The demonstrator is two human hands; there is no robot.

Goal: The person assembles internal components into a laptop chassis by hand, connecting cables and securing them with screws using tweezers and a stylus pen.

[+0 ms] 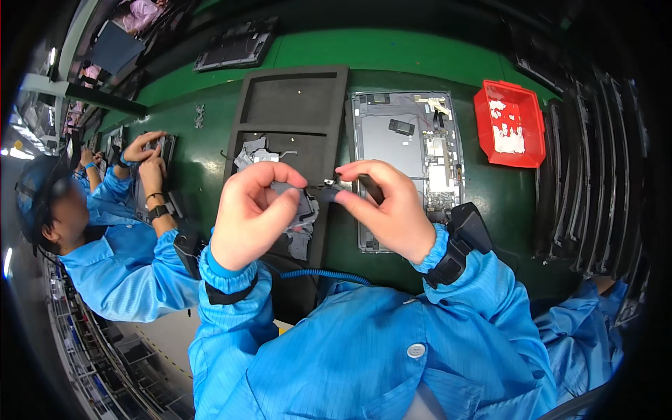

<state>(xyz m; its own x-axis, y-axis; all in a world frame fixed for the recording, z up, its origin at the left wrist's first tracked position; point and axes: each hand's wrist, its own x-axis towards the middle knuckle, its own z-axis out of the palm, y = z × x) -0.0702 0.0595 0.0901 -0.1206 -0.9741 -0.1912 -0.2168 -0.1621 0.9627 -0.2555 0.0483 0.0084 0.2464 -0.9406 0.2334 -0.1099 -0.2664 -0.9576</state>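
Note:
My left hand (253, 210) is closed, thumb against forefinger, on a small grey flat part (302, 204) with a dark edge. Facing it, my right hand (388, 206) pinches a small black part with a bright bit (329, 183) between thumb and fingertips. The two parts are close together; whether a thin cable joins them I cannot tell. Below and behind my left hand, more grey thin pieces (253, 152) lie in a black foam tray (294, 105). Just beyond my right hand an opened laptop chassis (388, 150) lies flat, its circuit board showing along the right side.
A red bin (526, 119) with white bits stands right of the chassis. Several dark panels (595, 168) stand in a row at the far right. Another chassis (236, 45) lies at the back. A co-worker (126, 238) works at the left. A blue coiled cord (323, 274) runs near my body.

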